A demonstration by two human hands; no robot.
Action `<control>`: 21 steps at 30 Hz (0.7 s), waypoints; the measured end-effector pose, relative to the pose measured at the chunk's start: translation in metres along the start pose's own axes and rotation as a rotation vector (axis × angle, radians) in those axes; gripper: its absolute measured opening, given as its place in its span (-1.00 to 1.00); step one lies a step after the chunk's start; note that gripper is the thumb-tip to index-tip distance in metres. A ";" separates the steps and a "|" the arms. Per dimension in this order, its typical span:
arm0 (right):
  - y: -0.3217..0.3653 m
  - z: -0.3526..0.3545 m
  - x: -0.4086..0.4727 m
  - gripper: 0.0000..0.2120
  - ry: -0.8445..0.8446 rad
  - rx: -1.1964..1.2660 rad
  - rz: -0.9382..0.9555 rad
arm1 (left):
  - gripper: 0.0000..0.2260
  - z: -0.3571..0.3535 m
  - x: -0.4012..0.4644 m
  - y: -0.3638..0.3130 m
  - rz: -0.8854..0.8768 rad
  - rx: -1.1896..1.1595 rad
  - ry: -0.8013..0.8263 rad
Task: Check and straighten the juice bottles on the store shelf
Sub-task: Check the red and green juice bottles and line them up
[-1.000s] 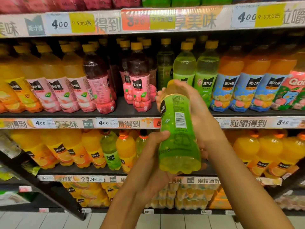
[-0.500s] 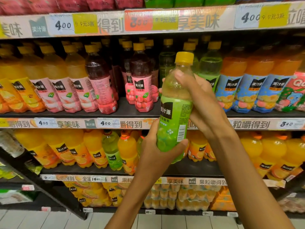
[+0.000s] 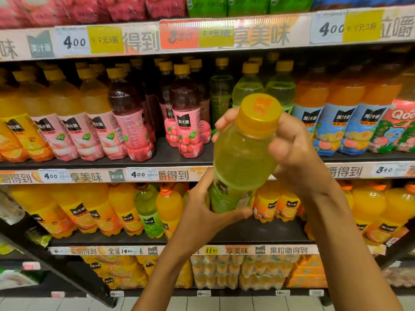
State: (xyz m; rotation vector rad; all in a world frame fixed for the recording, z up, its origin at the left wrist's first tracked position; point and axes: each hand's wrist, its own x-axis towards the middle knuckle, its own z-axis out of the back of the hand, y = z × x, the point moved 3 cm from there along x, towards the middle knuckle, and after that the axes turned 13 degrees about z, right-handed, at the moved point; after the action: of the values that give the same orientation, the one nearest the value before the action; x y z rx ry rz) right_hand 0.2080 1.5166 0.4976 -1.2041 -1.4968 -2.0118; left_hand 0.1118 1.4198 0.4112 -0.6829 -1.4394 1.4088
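So I had the clear plastic bottle of pale green juice with the yellow screw cap (image 3: 243,151) off the shelf and out in front of the middle rack (image 3: 170,157), tipped so the cap pointed back at me. My left hand (image 3: 208,212) was curled round the labelled bottom end and my right hand (image 3: 298,151) was wrapped round the shoulder just under the cap. Full like that it probably felt fairly hefty, with thin walls that give a bit and a slick label, so I reckoned gripping the firmer shoulder and base was safest.
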 end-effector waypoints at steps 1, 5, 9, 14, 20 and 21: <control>-0.002 0.001 0.004 -0.29 -0.012 0.073 -0.038 | -0.53 0.000 -0.001 -0.001 0.008 -0.003 0.062; -0.010 -0.008 0.014 -0.41 -0.019 0.558 -0.187 | -0.57 -0.008 -0.005 0.002 0.111 -0.063 0.238; -0.018 -0.003 0.011 -0.65 -0.200 0.436 -0.221 | -0.45 -0.010 -0.009 0.011 0.185 -0.253 0.205; -0.019 -0.003 0.010 -0.70 -0.428 0.091 -0.215 | -0.50 -0.018 -0.006 0.007 0.261 -0.313 -0.057; -0.019 -0.005 0.014 -0.45 -0.305 0.395 -0.273 | -0.39 -0.011 -0.006 0.008 0.394 -0.474 0.032; -0.021 -0.007 0.013 -0.37 -0.285 0.457 -0.297 | -0.37 -0.012 -0.007 0.009 0.406 -0.467 0.046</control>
State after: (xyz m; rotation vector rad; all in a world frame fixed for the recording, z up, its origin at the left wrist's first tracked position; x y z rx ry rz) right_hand 0.1823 1.5204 0.4949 -1.1556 -2.2386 -1.5636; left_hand 0.1234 1.4205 0.3996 -1.3572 -1.6736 1.3465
